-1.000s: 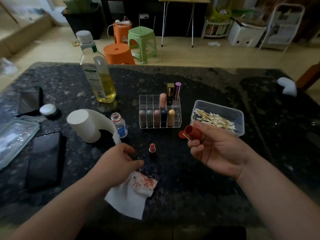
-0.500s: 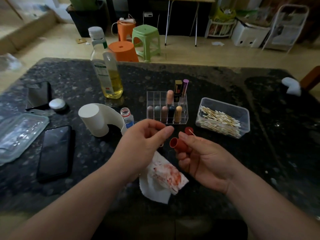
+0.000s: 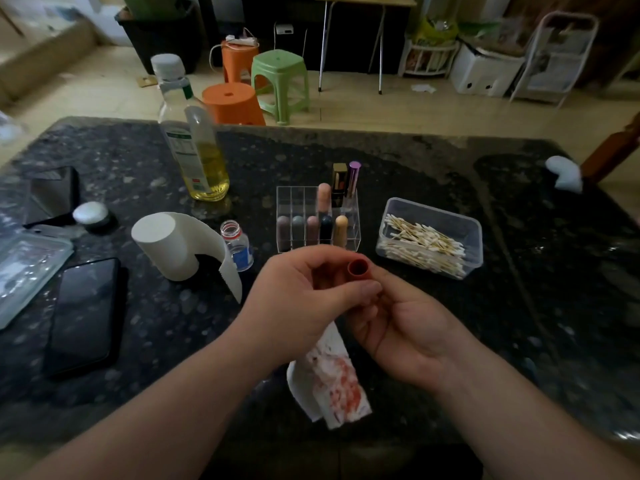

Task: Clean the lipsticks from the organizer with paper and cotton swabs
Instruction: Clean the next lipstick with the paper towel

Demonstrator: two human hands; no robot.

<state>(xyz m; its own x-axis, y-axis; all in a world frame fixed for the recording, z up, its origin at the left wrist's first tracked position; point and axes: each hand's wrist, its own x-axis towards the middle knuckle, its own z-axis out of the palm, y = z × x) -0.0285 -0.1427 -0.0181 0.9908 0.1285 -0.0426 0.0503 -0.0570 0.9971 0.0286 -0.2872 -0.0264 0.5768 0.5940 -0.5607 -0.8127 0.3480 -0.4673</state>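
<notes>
My right hand (image 3: 405,327) grips a red lipstick cap (image 3: 358,269) with its open end turned up. My left hand (image 3: 298,299) is curled against it, thumb touching the right fingers just below the cap. A red-stained paper (image 3: 336,382) hangs down from between the two hands; the left hand grips its top. The lipstick body is hidden. Just beyond the hands stands the clear organizer (image 3: 298,202) with several lipsticks (image 3: 341,226) in its right-hand cells. To its right lies a clear box (image 3: 433,213) of cotton swabs (image 3: 426,244).
A paper roll (image 3: 166,244) and a small open bottle (image 3: 239,244) stand left of the organizer, a tall oil bottle (image 3: 194,150) behind them. A black phone (image 3: 83,313), a clear lid (image 3: 24,271) and a second phone (image 3: 52,195) lie at the left.
My left hand left the table with the stained paper, reached the standing lipstick and moved right to meet my right hand. The lipstick no longer stands on the table. The cap turned upward.
</notes>
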